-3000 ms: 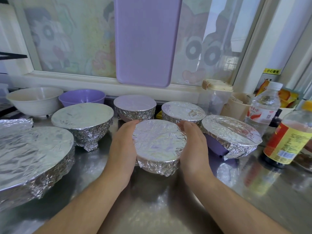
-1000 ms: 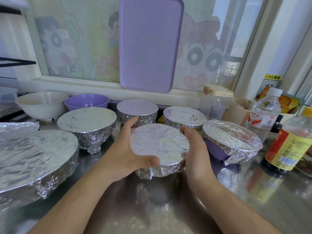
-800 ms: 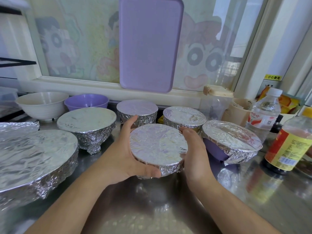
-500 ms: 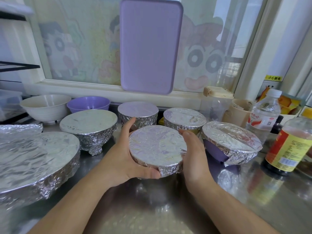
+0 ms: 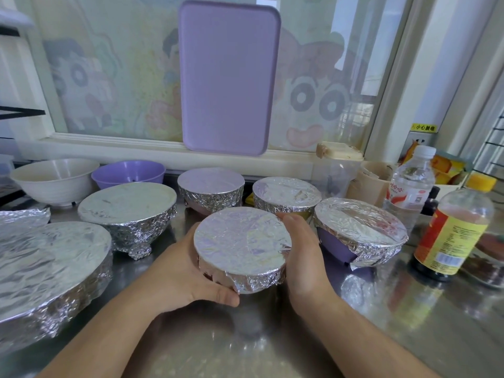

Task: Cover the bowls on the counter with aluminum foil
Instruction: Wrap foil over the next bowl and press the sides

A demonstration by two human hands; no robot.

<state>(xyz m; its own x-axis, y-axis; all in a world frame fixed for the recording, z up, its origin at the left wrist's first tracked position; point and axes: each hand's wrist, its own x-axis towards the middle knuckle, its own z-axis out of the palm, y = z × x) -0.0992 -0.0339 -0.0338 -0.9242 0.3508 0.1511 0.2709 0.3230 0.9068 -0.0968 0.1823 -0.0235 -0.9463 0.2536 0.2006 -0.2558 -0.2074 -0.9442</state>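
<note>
Item: I held a small foil-capped bowl (image 5: 241, 242) in left hand (image 5: 180, 271) and right hand (image 5: 304, 257), grip closed. Six covered; white bowl (image 5: 54, 180) and purple bowl (image 5: 128, 173) remained bare.

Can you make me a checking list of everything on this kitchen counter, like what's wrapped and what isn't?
Surface: shiny steel counter, bare patch in front.
Job's things: small foil-covered bowl held between both hands, tilted toward the camera; five more foil-covered bowls around it, plus a crumpled foil sheet at far left. White bowl and purple bowl at the back are uncovered.
Clutter: water bottle, sauce bottle, clear lidded container, beige cup.
Grips: left hand and right hand each wrap a side of the held bowl.
Cables: nothing seen.
Surroundings: purple tray leaning on a cartoon-decorated window.
</note>
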